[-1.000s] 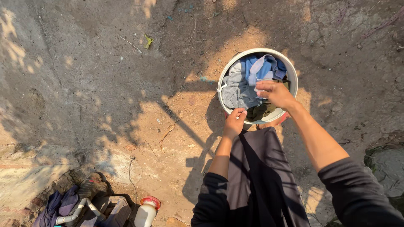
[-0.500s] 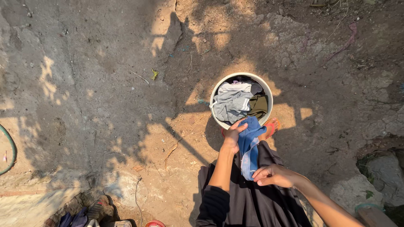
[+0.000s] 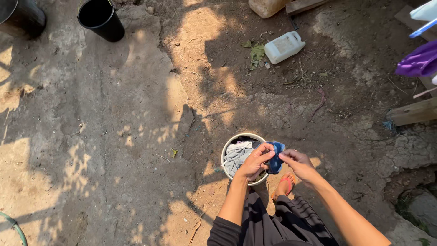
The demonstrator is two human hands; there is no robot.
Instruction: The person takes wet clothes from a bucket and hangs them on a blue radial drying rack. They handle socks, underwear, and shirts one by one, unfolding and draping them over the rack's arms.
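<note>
Our left hand (image 3: 256,160) and right hand (image 3: 295,160) are both closed on a small blue cloth (image 3: 275,157), and we hold it between them just above the right rim of the white bucket (image 3: 226,152). Half a second ago the cloth hung lower, in front of our dark skirt (image 3: 282,223); now it is lifted and gathered, so it seems we are sorting it away from the grey laundry (image 3: 237,156) that is left inside. The view has also shifted: a white canister (image 3: 284,47) and a black bucket (image 3: 100,18) now appear near the far edge of the ground. Most of the cloth is hidden by our fingers, and we cannot tell what kind of garment it is. A purple cloth (image 3: 419,61) at the right edge is cut off.
</note>
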